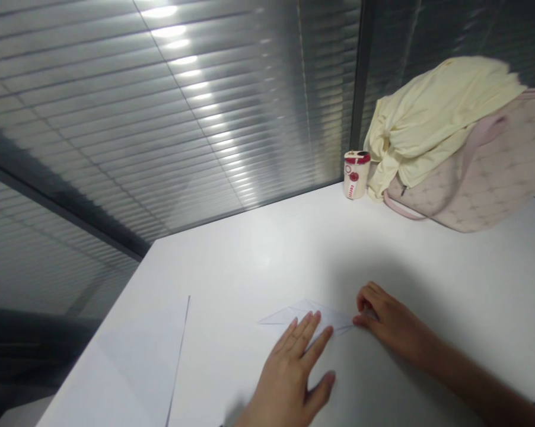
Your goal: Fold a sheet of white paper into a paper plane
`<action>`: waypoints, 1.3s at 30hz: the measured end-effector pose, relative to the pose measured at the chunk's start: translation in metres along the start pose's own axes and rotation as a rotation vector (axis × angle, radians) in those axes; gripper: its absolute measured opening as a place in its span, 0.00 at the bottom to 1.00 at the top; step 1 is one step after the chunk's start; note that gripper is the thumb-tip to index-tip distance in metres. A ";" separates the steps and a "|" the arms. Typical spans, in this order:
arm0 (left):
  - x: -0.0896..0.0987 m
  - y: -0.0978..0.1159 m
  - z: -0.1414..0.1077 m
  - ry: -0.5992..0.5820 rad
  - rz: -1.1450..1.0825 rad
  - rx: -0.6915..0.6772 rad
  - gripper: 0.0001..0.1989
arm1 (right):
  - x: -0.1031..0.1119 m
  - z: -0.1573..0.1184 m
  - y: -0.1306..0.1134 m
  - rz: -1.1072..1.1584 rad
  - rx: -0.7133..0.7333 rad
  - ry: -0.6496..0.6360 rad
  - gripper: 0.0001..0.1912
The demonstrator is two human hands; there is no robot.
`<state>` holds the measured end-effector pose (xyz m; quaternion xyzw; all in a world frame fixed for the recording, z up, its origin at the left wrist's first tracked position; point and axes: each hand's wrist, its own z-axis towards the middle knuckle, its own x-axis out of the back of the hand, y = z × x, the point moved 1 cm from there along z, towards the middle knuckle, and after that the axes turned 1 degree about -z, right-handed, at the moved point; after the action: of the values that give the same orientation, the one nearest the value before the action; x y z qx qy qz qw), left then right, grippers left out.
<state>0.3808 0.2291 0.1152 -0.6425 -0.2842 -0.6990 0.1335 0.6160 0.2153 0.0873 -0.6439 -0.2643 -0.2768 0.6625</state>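
A folded piece of white paper (338,317), long and pointed at its left and right ends, lies on the white table (232,261). My left hand (292,367) rests with its fingers stretched out, the fingertips lying on the middle of the folded paper. At the paper's right end is my right hand (378,314), its fingers curled and the thumb and fingertips at the pointed tip. The lower edge of the paper is partly hidden under my left hand.
A larger white sheet (129,367) lies at the table's left side. Toward the back right stand a cream cup with a red band (355,178) and a pink quilted bag (494,172) with a pale yellow cloth (440,112) over it. Blinds (182,118) rise behind the table.
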 end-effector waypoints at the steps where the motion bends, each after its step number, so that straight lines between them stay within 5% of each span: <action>1: 0.000 0.000 0.000 0.008 0.003 -0.007 0.33 | 0.001 0.002 0.001 0.030 0.009 -0.008 0.06; 7: -0.002 -0.003 0.000 0.032 0.039 -0.030 0.33 | 0.016 -0.004 0.001 0.127 0.119 0.234 0.15; 12: -0.003 -0.003 0.000 0.050 0.054 -0.025 0.34 | 0.011 -0.035 -0.001 -0.119 0.310 0.030 0.15; 19: -0.002 -0.001 -0.001 0.018 0.045 -0.010 0.32 | -0.002 -0.042 -0.003 -0.367 0.417 0.074 0.17; 30: -0.002 0.000 -0.001 -0.030 -0.012 0.028 0.33 | 0.000 -0.037 -0.014 -0.423 0.491 0.096 0.17; 39: 0.000 0.002 -0.001 0.011 -0.054 0.025 0.37 | -0.026 -0.042 -0.019 -0.503 0.638 -0.038 0.27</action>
<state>0.3810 0.2271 0.1155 -0.6289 -0.3095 -0.7023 0.1241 0.5842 0.1741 0.0815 -0.3264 -0.4986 -0.3224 0.7354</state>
